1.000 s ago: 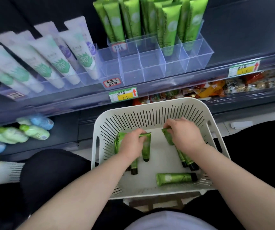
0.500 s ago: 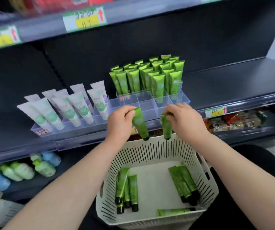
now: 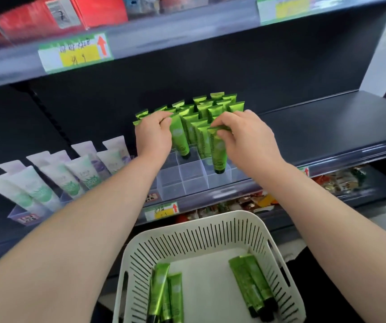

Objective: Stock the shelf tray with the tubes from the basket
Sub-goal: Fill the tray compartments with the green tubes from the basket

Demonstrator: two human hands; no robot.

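Tubes (image 3: 179, 138) carry unreadable print; price tag (image 3: 75, 53) shows red arrow (image 3: 102, 45).

From where I stand, the person works bare-armed. The left forearm (image 3: 82, 229) and the right forearm (image 3: 327, 217) are uncovered along all of their visible length, right down to the bottom edge of the view. They are smooth and rounded, and the wide lens makes them swell towards the near side. The left hand (image 3: 153, 134) and the right hand (image 3: 245, 136) are bare as well, broad across the back, with soft knuckles and fairly short fingers. The wrists narrow only a little. The nails are too small to make out.
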